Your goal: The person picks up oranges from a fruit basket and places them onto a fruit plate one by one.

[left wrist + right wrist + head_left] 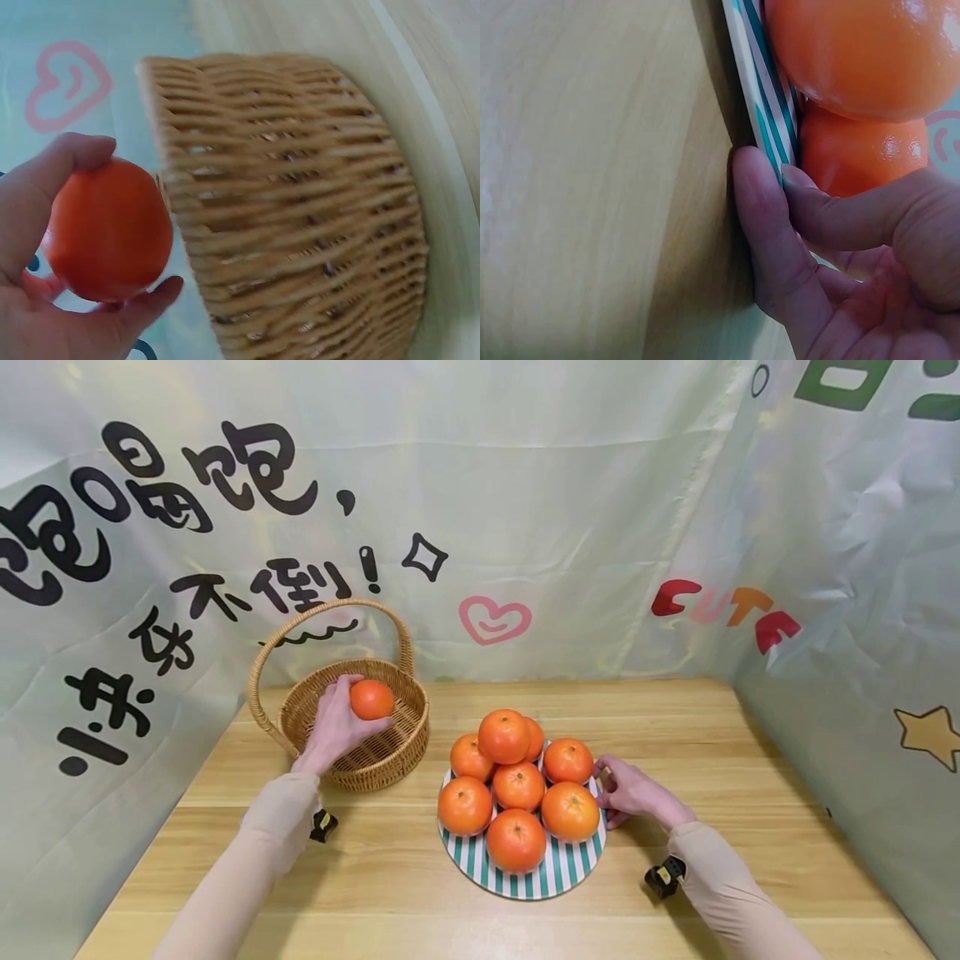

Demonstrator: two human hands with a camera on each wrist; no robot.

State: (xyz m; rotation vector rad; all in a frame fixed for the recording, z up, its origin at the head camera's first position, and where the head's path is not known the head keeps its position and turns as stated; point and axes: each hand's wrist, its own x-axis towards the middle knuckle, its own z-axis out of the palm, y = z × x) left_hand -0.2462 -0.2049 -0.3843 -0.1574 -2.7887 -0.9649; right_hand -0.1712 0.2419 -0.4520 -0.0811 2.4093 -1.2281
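My left hand (pixel 339 723) grips an orange (pixel 372 700) by its sides, over the opening of a round wicker basket (pixel 381 773) with a tall hoop handle. In the left wrist view, thumb and fingers curl round the orange (pixel 112 231) beside the basket rim (pixel 161 112). At the right edge of a green-and-white striped plate (pixel 480 865), my right hand (pixel 633 791) pinches the rim. The right wrist view has the thumb on top of the plate (pixel 751 71) and a finger against its outer side. Several oranges (pixel 517 841) are heaped on the plate, one resting on top.
Basket and plate stand on a light wooden table (pixel 390 877), the basket at the back left. Its handle (pixel 258 677) arches up over the left side. Printed cloth walls (pixel 570 527) close off the back and both sides.
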